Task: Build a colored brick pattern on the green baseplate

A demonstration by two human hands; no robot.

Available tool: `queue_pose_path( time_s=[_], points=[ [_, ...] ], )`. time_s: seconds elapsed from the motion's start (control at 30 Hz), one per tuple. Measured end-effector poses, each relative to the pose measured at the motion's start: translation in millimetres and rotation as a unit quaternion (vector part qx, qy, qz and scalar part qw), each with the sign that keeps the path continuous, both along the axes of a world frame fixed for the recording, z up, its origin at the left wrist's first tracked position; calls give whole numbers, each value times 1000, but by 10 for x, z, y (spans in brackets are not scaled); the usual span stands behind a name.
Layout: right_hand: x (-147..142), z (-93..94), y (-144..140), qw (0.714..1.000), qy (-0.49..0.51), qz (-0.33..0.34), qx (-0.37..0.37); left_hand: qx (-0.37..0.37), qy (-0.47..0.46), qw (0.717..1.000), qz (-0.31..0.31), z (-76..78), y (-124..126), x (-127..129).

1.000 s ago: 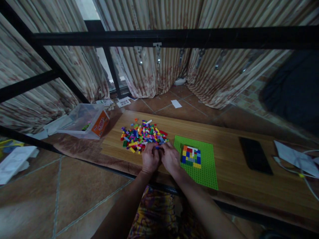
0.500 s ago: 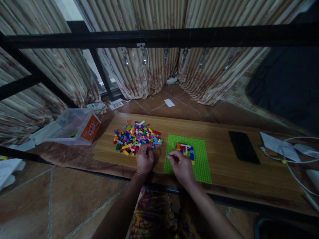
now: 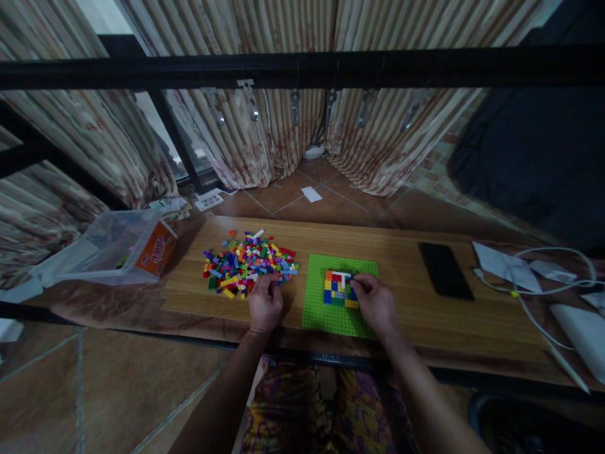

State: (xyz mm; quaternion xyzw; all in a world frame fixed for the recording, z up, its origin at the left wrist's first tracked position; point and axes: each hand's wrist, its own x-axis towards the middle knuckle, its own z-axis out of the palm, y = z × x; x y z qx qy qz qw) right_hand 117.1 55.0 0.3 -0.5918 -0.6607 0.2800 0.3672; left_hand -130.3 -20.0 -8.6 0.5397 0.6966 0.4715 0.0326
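A heap of small coloured bricks (image 3: 248, 263) lies on a wooden board (image 3: 416, 315). To its right is a green baseplate (image 3: 331, 312) carrying a small multicoloured brick block (image 3: 336, 287). My left hand (image 3: 265, 305) rests at the near edge of the heap, fingers curled on the bricks; whether it holds one is hidden. My right hand (image 3: 375, 302) is on the baseplate, its fingertips pinched at the right side of the brick block, apparently on a small brick.
A clear plastic tub with an orange label (image 3: 118, 249) lies tipped at the left. A black phone (image 3: 444, 270) lies right of the baseplate, with papers, a white cable (image 3: 534, 290) and a white device beyond. A black bar crosses overhead; curtains hang behind.
Both hands were together at the heap's edge. My right hand has moved right across the baseplate to the brick block's right side. My left hand stayed at the heap. The view shifted right.
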Motion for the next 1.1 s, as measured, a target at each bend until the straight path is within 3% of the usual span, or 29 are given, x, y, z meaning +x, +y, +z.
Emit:
queue_pose_path(
  time_s=[0.4, 0.73, 1.1],
  points=[
    [-83, 4, 106, 997, -59, 25, 43, -9, 2, 1000, 3, 20, 4, 10],
    [17, -87, 62, 996, 83, -21, -1, -7, 6, 1000, 4, 29, 10, 15],
    [-15, -66, 163, 994, 96, -38, -44, -1, 8, 1000, 0, 25, 13, 12]
  ],
)
